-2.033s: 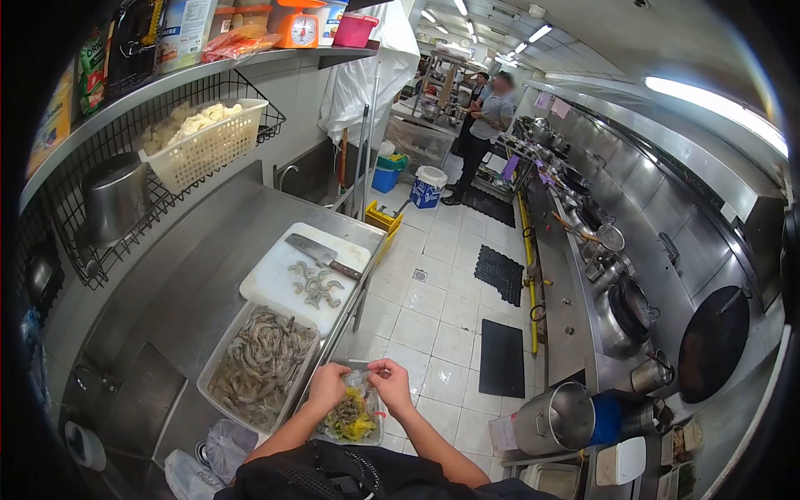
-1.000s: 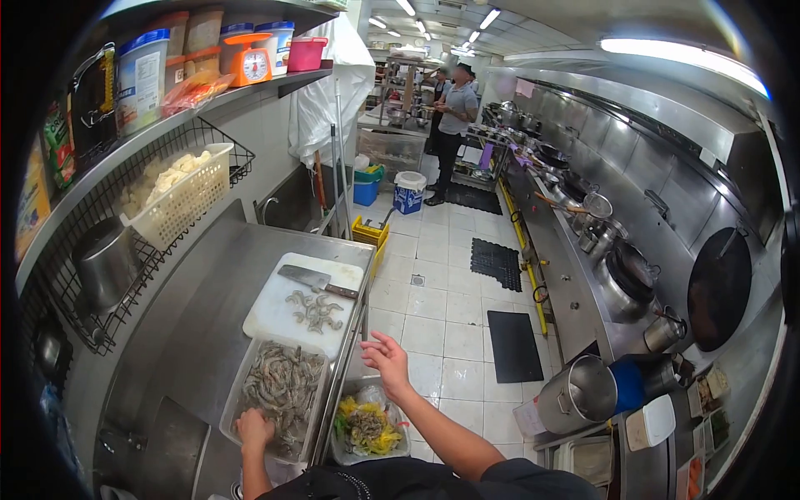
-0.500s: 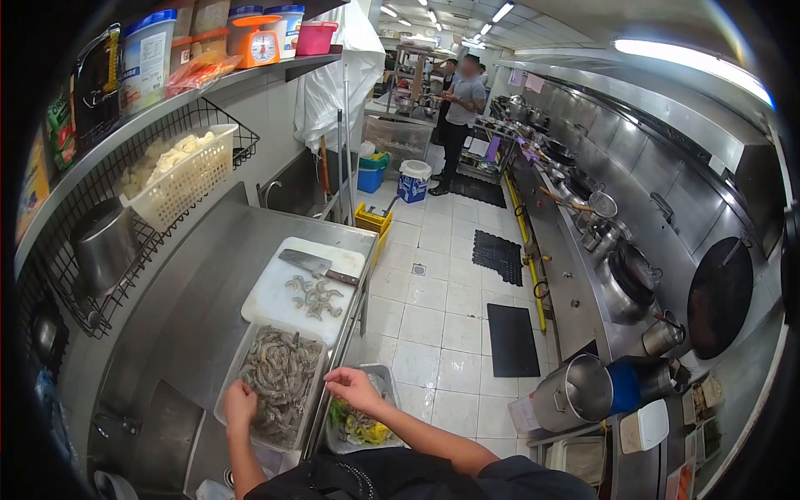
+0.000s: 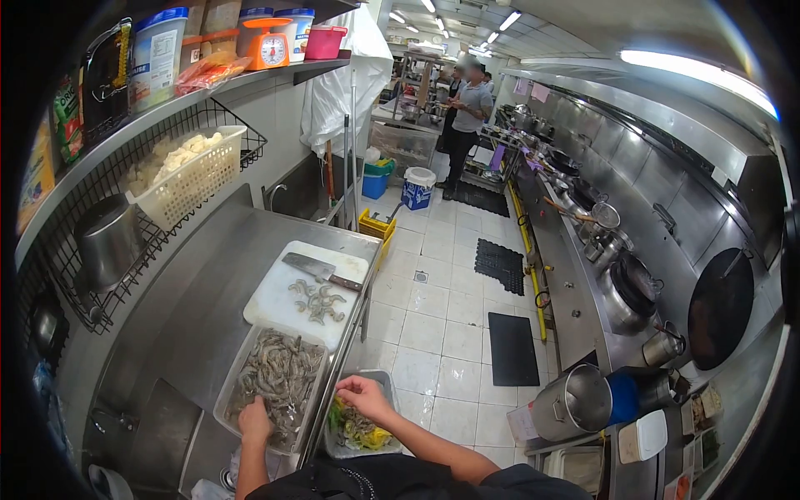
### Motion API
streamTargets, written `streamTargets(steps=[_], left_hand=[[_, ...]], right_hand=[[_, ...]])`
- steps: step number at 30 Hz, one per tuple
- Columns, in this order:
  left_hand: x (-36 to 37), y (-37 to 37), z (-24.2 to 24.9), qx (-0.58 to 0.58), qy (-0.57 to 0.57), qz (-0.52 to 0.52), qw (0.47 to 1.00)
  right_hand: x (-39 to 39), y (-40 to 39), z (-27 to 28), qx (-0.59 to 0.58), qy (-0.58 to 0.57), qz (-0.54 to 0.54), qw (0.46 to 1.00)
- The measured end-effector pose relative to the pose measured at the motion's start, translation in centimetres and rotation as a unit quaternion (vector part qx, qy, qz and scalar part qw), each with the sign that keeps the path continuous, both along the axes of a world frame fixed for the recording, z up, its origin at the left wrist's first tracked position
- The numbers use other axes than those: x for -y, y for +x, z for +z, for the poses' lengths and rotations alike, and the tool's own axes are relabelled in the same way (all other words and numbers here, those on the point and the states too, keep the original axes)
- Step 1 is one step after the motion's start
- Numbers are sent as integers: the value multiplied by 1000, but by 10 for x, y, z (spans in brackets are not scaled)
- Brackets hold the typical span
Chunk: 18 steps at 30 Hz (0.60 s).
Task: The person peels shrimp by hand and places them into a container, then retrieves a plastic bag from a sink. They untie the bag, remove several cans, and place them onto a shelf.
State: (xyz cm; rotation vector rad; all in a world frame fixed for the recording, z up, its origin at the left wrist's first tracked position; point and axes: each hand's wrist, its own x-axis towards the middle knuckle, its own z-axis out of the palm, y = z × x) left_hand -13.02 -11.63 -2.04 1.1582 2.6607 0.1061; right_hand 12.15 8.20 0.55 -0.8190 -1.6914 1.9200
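Note:
A pale rectangular tub (image 4: 223,407) full of raw grey shrimp (image 4: 279,367) stands on the steel counter. My left hand (image 4: 255,421) reaches down into it at the near left, its fingers pressed together on a shrimp, the fingertips partly hidden. My right hand (image 4: 367,397) hovers over a bin (image 4: 389,387) holding green and yellow scraps, beside the counter edge. Its fingers are curled together; whatever they pinch is too small to make out. Beyond the tub, a white cutting board (image 4: 265,302) bears several peeled shrimp (image 4: 317,300) and a cleaver (image 4: 312,267).
A steel sink (image 4: 154,425) lies at the near left. Overhead left, a wire rack holds a perforated basket (image 4: 196,179) and a metal pot (image 4: 108,242). Black mats (image 4: 512,350) lie on the tiled floor. A cooking line with woks (image 4: 633,283) runs along the right. Another person (image 4: 467,117) stands far back.
My left hand has pushed further into the shrimp from the tub's left side. My right hand has moved slightly right, away from the tub edge, and its fingers have curled in. The view has shifted slightly.

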Motion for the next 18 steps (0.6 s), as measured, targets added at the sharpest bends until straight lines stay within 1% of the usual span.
streamTargets(steps=[2,3,5,8,9,11,12,14,15,16,18], left_hand=[[0,1,5,-6,54,23,998],[1,1,12,-6,53,21,998],[1,0,29,12,99,45,994],[7,-14,32,39,119,50,991],[8,-13,42,38,119,49,991],[9,-10,67,53,174,95,979],[9,-13,69,53,174,95,979],[12,-22,71,90,290,152,941],[9,-24,71,98,362,164,913],[5,-19,85,97,362,166,912],[-5,-4,115,126,487,191,843]], right_hand=[[0,4,-4,-9,-9,-6,1000],[-1,6,-5,-9,-10,-8,1000],[-2,11,-5,-6,-18,-18,1000],[-4,13,-11,0,-15,-22,1000],[-4,13,-9,-1,-15,-22,1000],[-1,13,-2,12,10,-18,1000],[0,13,0,12,10,-18,1000],[2,10,4,-2,3,-17,1000],[3,9,7,-2,3,-15,1000],[4,8,11,2,24,-13,1000],[6,6,19,7,43,-8,999]])
